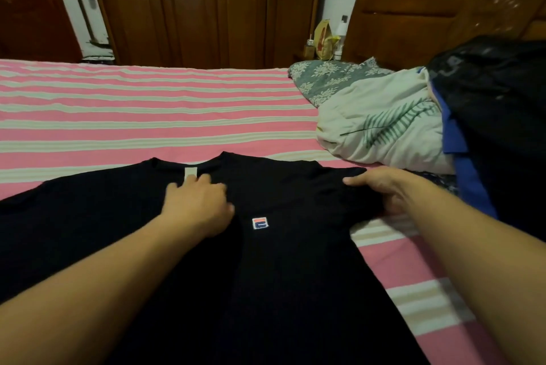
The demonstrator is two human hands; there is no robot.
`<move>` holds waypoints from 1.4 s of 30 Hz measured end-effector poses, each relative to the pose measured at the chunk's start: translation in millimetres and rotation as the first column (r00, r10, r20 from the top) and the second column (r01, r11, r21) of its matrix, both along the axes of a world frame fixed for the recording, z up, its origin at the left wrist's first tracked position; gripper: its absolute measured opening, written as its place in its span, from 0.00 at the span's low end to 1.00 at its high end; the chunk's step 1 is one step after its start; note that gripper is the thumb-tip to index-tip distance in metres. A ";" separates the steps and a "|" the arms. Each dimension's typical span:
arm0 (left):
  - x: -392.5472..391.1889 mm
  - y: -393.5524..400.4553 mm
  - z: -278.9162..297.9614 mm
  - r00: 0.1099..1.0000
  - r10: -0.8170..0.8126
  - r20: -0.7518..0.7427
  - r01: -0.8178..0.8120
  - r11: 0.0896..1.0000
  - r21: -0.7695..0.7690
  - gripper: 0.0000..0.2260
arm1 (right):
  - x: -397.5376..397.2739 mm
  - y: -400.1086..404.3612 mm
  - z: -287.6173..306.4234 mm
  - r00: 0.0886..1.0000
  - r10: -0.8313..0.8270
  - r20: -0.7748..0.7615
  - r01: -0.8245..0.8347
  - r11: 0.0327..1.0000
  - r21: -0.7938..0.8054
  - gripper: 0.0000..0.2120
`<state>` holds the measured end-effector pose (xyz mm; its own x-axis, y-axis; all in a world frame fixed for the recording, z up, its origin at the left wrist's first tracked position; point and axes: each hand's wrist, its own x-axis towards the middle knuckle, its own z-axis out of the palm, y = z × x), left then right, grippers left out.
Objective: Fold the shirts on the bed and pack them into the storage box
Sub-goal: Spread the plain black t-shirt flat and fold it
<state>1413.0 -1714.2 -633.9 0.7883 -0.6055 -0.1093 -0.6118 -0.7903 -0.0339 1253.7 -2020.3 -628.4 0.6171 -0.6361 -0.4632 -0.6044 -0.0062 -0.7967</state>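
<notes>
- We see the bed (118, 104), striped pink and pale, filling the view, with a wardrobe (192, 4) behind it.
- At the right edge lies a heap (487, 116) of dark and blue clothes, likely more shirts waiting; beside it sits a white leaf-print bundle (381, 122).
- The shirt (266, 276), black, is spread flat on the near side of the bed, collar away from us, a small badge (260, 223) on the chest.
- We can find no storage box in view, so packing looks some way off.
- Our right hand (381, 187) grips the shirt's right sleeve, thumb on top and fingers tucked under the cloth.
- Our left hand (196, 205) presses on the chest just below the collar tag (190, 175), fingers lying fairly flat and curled round nothing.
- Risk, as we judge it: if the left hand lifts too soon, pulling the sleeve across could drag the whole shirt and wrinkle it.
- A crooked fold line by the collar would leave an uneven packet.
- The sleeve could also slip free mid-fold and bunch up.
</notes>
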 end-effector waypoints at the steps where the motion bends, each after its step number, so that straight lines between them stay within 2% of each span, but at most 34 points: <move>1: -9.0 -16.3 -8.7 0.997 -0.063 -0.050 0.057 0.993 -0.104 0.25 | 5.0 -2.5 1.8 0.999 -0.016 0.046 0.022 0.991 -0.133 0.16; 3: -24.4 -32.1 -39.2 0.984 -0.114 -0.139 0.093 0.984 -0.151 0.27 | 9.2 -4.7 11.4 0.996 -0.002 0.087 0.042 0.887 -0.461 0.13; 5: -24.7 -33.7 -64.0 0.991 -0.093 -0.099 0.079 0.988 -0.134 0.28 | 3.8 -3.1 19.8 0.999 -0.030 0.017 0.035 0.827 -0.562 0.18; 6: -22.9 -34.0 -69.1 0.992 -0.088 -0.089 0.075 0.987 -0.140 0.28 | -2.4 -8.1 18.2 0.997 -0.063 -0.051 0.026 0.843 -0.537 0.19; 9: -21.1 -34.5 -66.5 0.990 -0.086 -0.109 0.071 0.989 -0.133 0.28 | -26.9 -14.7 -4.9 0.975 -0.158 -0.154 0.114 0.958 -0.262 0.04; 10: -21.4 -35.2 -65.8 0.989 -0.090 -0.113 0.076 0.989 -0.125 0.28 | -32.0 -12.7 -9.9 0.971 -0.185 -0.150 0.158 0.971 -0.179 0.04; 13: -22.5 -33.8 -67.8 0.991 -0.094 -0.098 0.081 0.988 -0.130 0.28 | -31.4 -8.4 -12.5 0.971 -0.200 -0.130 0.186 0.977 -0.107 0.06; 17: -22.5 -35.2 -68.4 0.989 -0.098 -0.110 0.078 0.982 -0.169 0.28 | -25.5 6.2 -3.4 0.962 -0.184 -0.200 0.190 0.982 0.012 0.10; 19: -16.6 -34.1 -60.6 0.971 -0.112 -0.212 0.063 0.972 -0.226 0.28 | -20.2 14.7 7.7 0.972 -0.187 -0.142 0.188 0.982 -0.012 0.09; 20: -12.1 -30.2 -52.6 0.943 -0.129 -0.307 0.031 0.951 -0.306 0.28 | -16.2 21.1 18.0 0.981 -0.170 -0.097 0.164 0.984 -0.069 0.07; 21: -7.8 -23.5 -40.9 0.894 -0.156 -0.419 -0.048 0.898 -0.438 0.28 | -9.9 28.6 31.8 0.988 -0.132 -0.076 0.118 0.978 -0.171 0.04; 22: -6.3 -13.2 -25.7 0.832 -0.193 -0.520 -0.184 0.788 -0.588 0.26 | -1.9 38.6 47.9 0.995 -0.056 -0.081 0.033 0.965 -0.261 0.02; 24: -9.6 20.3 3.3 0.731 -0.256 -0.632 -0.462 0.495 -0.736 0.18 | 20.5 64.5 81.3 0.986 0.137 -0.090 -0.159 0.933 -0.323 0.03; 26: -16.8 61.3 27.1 0.602 -0.327 -0.728 -0.700 0.224 -0.679 0.12 | 44.9 104.2 111.5 0.933 0.356 -0.054 -0.355 0.884 -0.303 0.02; 28: -21.5 96.3 37.2 0.447 -0.422 -0.788 -0.837 0.112 -0.535 0.14 | 60.3 151.5 134.6 0.819 0.573 -0.020 -0.563 0.798 -0.213 0.02; 30: -25.7 115.3 34.6 0.364 -0.415 -0.834 -0.884 0.130 -0.450 0.18 | 63.8 183.4 137.3 0.768 0.640 0.015 -0.631 0.760 -0.156 0.08; 31: -28.4 119.8 27.2 0.346 -0.385 -0.856 -0.889 0.156 -0.430 0.22 | 58.6 190.9 130.1 0.787 0.616 -0.009 -0.603 0.767 -0.218 0.10; 32: -31.8 122.7 16.9 0.345 -0.353 -0.870 -0.885 0.186 -0.427 0.25 | 45.1 192.7 118.6 0.814 0.575 -0.080 -0.561 0.742 -0.366 0.12; 34: -35.7 123.5 -6.7 0.409 -0.290 -0.865 -0.851 0.222 -0.476 0.31 | -7.5 186.9 86.2 0.827 0.458 -0.326 -0.555 0.573 -0.603 0.16; 35: -37.0 120.5 -14.7 0.456 -0.267 -0.849 -0.817 0.251 -0.518 0.33 | -45.6 182.7 68.0 0.807 0.408 -0.426 -0.590 0.531 -0.608 0.18; 36: -37.6 116.7 -19.6 0.485 -0.255 -0.837 -0.781 0.306 -0.545 0.34 | -86.1 179.5 53.3 0.781 0.382 -0.494 -0.623 0.530 -0.575 0.22; 38: -40.7 105.1 -23.7 0.525 -0.213 -0.824 -0.688 0.464 -0.558 0.38 | -163.6 176.9 33.8 0.779 0.312 -0.544 -0.609 0.584 -0.537 0.39; 39: -42.6 97.3 -25.7 0.570 -0.129 -0.812 -0.624 0.575 -0.529 0.41 | -196.3 167.5 21.2 0.799 0.244 -0.549 -0.563 0.622 -0.544 0.48; 40: -44.7 89.8 -27.3 0.640 -0.015 -0.768 -0.570 0.661 -0.488 0.42 | -226.3 165.5 16.0 0.831 0.180 -0.527 -0.498 0.664 -0.558 0.51; 41: -46.1 81.3 -27.9 0.693 0.100 -0.714 -0.576 0.673 -0.465 0.40 | -249.8 169.3 16.8 0.859 0.140 -0.492 -0.428 0.725 -0.540 0.46; 42: -48.5 72.5 -24.2 0.701 0.191 -0.687 -0.619 0.642 -0.453 0.38 | -268.7 176.4 17.2 0.884 0.097 -0.458 -0.352 0.782 -0.514 0.36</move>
